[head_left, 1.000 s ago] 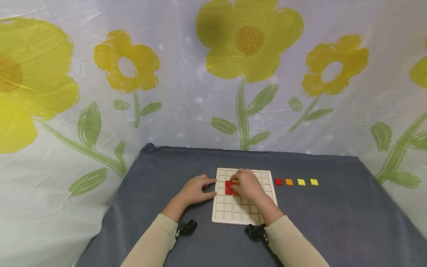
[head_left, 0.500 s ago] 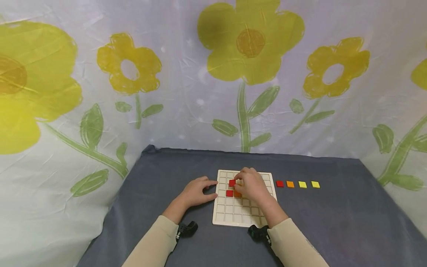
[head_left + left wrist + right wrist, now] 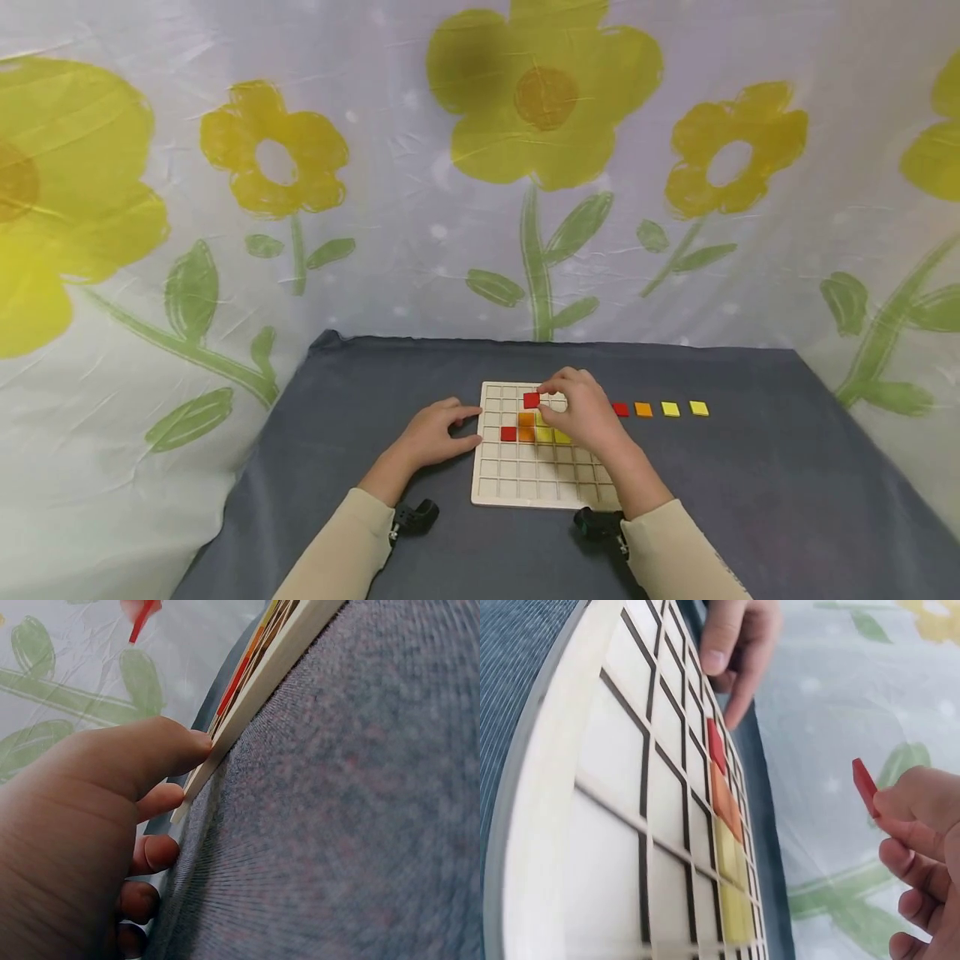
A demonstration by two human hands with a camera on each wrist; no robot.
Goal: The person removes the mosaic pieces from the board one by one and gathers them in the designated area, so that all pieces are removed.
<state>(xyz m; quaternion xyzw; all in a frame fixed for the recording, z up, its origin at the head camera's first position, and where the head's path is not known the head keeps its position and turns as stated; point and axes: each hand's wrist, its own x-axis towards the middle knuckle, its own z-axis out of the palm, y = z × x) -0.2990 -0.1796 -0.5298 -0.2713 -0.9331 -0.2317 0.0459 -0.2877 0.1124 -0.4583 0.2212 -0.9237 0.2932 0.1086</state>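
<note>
My right hand (image 3: 588, 412) pinches a red square tile (image 3: 531, 400) between thumb and fingertips. In the right wrist view that tile (image 3: 864, 787) is raised clear above the pale wooden grid board (image 3: 517, 489). Thumb and index finger of my left hand (image 3: 433, 432) touch the board's left edge, spread apart, as the left wrist view shows at the board's side (image 3: 259, 697). One red tile (image 3: 508, 433) lies in a grid cell. Beside it are orange tiles (image 3: 527, 434) and yellow tiles (image 3: 543, 434), partly hidden by my right hand.
To the right of the board a row lies on the dark cloth (image 3: 720, 483): a red tile (image 3: 620, 409), an orange tile (image 3: 643, 409) and two yellow tiles (image 3: 671, 409). A flower-printed curtain (image 3: 405, 275) stands behind the table.
My right hand has lifted the red tile from its cell above the other red one and carried it up and rightward. More orange and yellow tiles now show. The left hand stays at the edge.
</note>
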